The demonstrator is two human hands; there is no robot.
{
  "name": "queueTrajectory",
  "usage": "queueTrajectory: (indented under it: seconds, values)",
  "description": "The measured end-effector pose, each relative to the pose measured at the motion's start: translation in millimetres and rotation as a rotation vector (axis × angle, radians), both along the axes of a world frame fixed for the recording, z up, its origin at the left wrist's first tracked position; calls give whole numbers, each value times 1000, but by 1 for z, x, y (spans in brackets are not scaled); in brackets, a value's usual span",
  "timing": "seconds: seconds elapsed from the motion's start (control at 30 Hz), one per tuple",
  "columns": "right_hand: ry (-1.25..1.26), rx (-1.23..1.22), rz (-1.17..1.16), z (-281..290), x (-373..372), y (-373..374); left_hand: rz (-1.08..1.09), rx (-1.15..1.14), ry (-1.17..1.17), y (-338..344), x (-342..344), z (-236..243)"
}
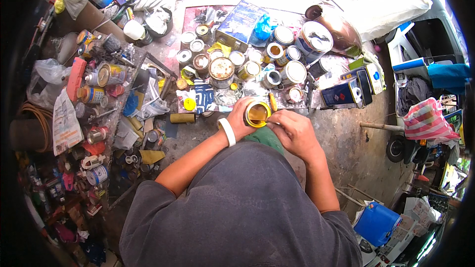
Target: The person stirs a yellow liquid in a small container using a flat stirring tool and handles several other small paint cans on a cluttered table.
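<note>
My left hand (pixel 239 119) is wrapped around an open tin can (pixel 257 114) with a yellow rim. Amber-brown liquid shows inside it, and the can's mouth faces up toward me. At the can's right edge my right hand (pixel 293 131) is closed in a pinch, its fingertips by the rim. Whatever those fingers hold is too small to make out. Just beyond them, at the table's front edge, is a slim orange-yellow handle (pixel 273 102). A rusty-lidded can (pixel 221 69) and a yellow round lid (pixel 189 104) are on the table ahead.
The paint-stained table (pixel 198 15) bears many cans, a large blue rectangular tin (pixel 240 22) and a white bucket (pixel 315 39). Dark blue tins (pixel 340 94) lie at its right end. A cluttered shelf (pixel 111 109) stands left; a blue jerrycan (pixel 377 223) sits at lower right.
</note>
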State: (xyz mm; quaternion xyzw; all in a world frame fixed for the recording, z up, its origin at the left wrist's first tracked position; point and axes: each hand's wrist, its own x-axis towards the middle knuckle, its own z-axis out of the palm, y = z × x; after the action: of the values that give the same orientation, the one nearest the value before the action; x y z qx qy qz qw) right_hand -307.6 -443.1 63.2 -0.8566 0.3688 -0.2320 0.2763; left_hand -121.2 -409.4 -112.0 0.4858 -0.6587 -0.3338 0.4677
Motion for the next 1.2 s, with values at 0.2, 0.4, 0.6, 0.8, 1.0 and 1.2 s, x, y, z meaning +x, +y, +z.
queueTrajectory:
  seconds: [0.2,0.4,0.6,0.8,1.0,1.2]
  values:
    - [-63,-72,-53,-4,6,-1,10,2,-9,0,0,2]
    - [-5,-86,-140,-4,0,-6,18,-1,-17,3,1,4]
    - [-32,-40,-117,-6,1,0,37,-5,-25,1,2,3]
    - [-93,-41,-170,-7,13,8,106,28,-5,3,-2,-1]
    - [-126,-117,-274,-19,11,2,123,-17,-48,1,-1,1]
    - [-67,-72,-232,-12,9,2,132,-12,-51,1,2,2]
